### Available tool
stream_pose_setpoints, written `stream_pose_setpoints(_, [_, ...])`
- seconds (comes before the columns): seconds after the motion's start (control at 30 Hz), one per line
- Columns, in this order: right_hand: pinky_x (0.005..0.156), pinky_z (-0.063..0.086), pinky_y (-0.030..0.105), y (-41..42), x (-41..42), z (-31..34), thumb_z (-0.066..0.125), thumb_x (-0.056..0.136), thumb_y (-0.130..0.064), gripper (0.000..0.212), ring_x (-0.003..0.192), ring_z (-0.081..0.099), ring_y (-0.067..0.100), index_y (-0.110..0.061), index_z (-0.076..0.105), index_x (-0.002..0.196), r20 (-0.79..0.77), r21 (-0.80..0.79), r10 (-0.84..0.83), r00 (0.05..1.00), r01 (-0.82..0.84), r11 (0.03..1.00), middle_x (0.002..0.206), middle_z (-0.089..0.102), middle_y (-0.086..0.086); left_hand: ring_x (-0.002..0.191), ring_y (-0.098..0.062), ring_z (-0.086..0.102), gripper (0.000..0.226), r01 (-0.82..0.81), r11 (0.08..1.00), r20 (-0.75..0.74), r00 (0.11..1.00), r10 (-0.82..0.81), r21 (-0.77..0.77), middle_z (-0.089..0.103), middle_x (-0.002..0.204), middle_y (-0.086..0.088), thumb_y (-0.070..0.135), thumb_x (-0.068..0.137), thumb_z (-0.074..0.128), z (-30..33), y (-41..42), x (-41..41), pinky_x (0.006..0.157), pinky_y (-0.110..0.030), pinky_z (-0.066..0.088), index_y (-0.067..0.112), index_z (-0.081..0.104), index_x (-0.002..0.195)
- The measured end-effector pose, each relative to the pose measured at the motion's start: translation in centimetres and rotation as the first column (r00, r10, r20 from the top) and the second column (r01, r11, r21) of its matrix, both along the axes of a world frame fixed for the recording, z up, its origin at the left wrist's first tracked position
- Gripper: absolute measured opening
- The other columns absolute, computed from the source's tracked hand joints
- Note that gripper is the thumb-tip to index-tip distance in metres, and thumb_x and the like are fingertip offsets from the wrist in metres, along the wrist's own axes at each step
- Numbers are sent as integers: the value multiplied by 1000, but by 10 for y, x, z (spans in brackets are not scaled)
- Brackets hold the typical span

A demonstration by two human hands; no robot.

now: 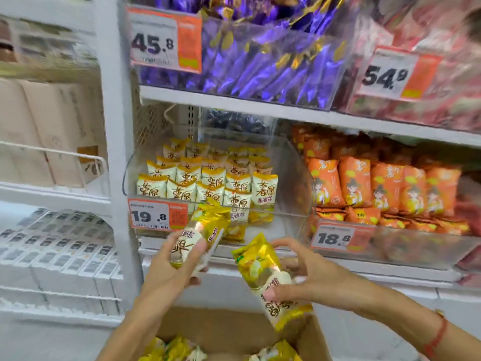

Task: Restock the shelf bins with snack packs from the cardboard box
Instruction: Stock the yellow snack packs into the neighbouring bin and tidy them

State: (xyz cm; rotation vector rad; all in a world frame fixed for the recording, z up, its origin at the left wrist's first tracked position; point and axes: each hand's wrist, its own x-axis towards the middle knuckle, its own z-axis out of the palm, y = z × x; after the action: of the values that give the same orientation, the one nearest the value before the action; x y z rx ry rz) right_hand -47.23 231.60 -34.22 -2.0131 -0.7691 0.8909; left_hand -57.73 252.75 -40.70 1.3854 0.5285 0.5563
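Two yellow-and-white foil snack packs are held above the open brown cardboard box (229, 332), in front of the shelf. The left hand (171, 267) grips one pack (200, 238), its fingers curled round it, just before the clear plastic shelf bin (294, 178) of matching packs tagged 19.8 (157, 214). The right hand (309, 277) pinches the second pack (268, 280), tilted, over the box. An orange-pack bin (390, 238) stands beside it.

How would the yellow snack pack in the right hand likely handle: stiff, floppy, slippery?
The snack pack looks glossy, so probably a bit slippery. The right hand holds it with spread fingers, suggesting it is light. It keeps its puffed shape, so likely semi-stiff, though squeezing could crush it.
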Motion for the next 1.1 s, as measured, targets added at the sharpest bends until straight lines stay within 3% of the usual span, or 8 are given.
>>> stream_pose_setpoints(0.1, [81,56,31,1,0,52,87,54,-46,64,85,66,4,-36,48,104,370,12,-116,922,120,993,93,67,-15,76,-22,65,47,-24,995,87,996,16,94,65,98,5,82,63,55,39,6,4,72,-39,53,54,52,101])
stream_pose_setpoints(0.23, [82,51,40,17,24,94,71,70,-58,49,98,61,17,-42,52,113,853,-67,-55,519,214,975,104,62,-10,80,-21,65,68,-19,988,103,995,3,150,65,99,2,70,65,46,66,21,18,78,-41,54,34,50,124])
stream_pose_setpoints(0.33, [80,46,37,38,45,107,71,72,-58,71,106,56,31,-35,40,131,921,-248,120,371,321,914,114,55,4,94,-15,63,63,-21,978,89,996,3,206,60,119,1,63,73,52,72,26,23,72,-32,53,38,42,130])
stream_pose_setpoints(0.47, [67,36,30,66,58,109,82,66,-42,66,99,56,30,-13,47,114,925,-342,255,282,326,881,107,59,8,110,-10,56,70,-40,950,57,998,23,310,50,129,10,61,66,61,76,25,22,78,-24,52,34,45,129])
stream_pose_setpoints(0.63, [85,42,33,94,87,77,80,71,-31,52,116,50,26,-28,56,117,812,-520,414,412,187,833,120,56,4,92,4,50,60,-69,947,107,994,37,313,55,113,11,47,64,67,73,26,24,50,2,38,30,50,119])
stream_pose_setpoints(0.8, [75,37,28,96,102,54,85,66,-29,69,107,54,26,-18,46,122,804,-302,175,568,137,943,114,57,4,104,-12,57,58,-78,940,92,995,50,331,55,121,5,44,65,73,65,38,23,61,-10,47,34,53,118])
stream_pose_setpoints(0.97, [88,49,28,82,110,43,83,70,-30,49,103,61,15,-15,61,111,753,-213,120,647,67,975,109,66,1,101,-12,61,67,-50,956,75,997,30,290,59,119,4,49,60,72,69,43,30,60,-16,50,34,49,120])
stream_pose_setpoints(1.1, [95,47,34,83,111,39,75,79,-32,47,112,58,16,-19,56,121,776,-281,219,591,13,960,120,62,0,102,-9,62,70,-25,971,86,996,5,237,64,116,6,46,58,76,75,43,40,69,-20,50,29,50,121])
